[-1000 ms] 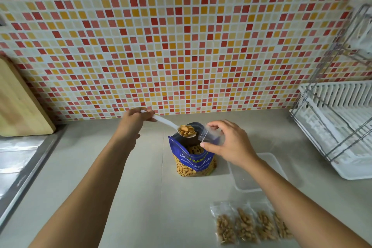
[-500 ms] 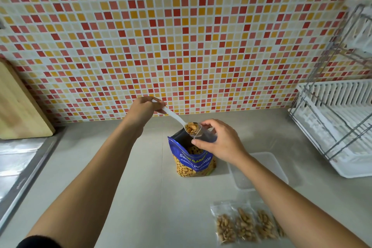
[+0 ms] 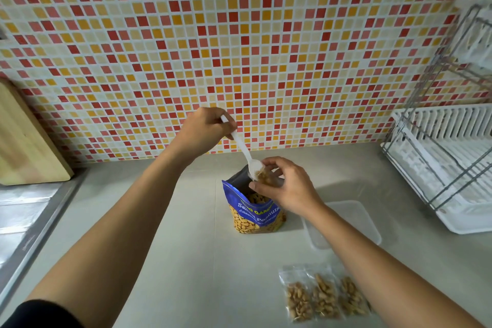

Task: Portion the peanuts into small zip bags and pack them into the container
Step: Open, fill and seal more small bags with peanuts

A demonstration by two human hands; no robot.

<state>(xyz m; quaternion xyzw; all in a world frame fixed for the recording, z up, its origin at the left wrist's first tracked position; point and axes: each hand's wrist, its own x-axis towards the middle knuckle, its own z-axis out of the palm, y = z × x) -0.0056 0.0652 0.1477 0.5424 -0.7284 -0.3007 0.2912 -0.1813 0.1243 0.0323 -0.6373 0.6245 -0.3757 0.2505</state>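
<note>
Small zip bag (image 3: 266, 177): held above the open mouth of the blue peanut pouch (image 3: 253, 210), which stands mid-table (image 3: 186, 221). Right hand (image 3: 287, 189): grip closed on the bag, thumb and fingers pinching near its opening. Left hand (image 3: 205, 128): grip closed on the handle end of the white spoon (image 3: 243, 149), bowl tipped down into the bag's mouth.

Judgement: the bag is thin soft film, light, probably slippery. It collapses unless pinched on both sides just below the zip. The peanuts are loose and roll easily.

Clear container (image 3: 356, 218) sits right of the pouch, with no bags visible in it. 3 filled bags (image 3: 324, 298) lie in a row at the near right.

Versus 1.0 s ago: the spoon was level and loaded beside the bag. Now it is steep, its bowl in the bag's mouth, and peanuts show in the bag.
</note>
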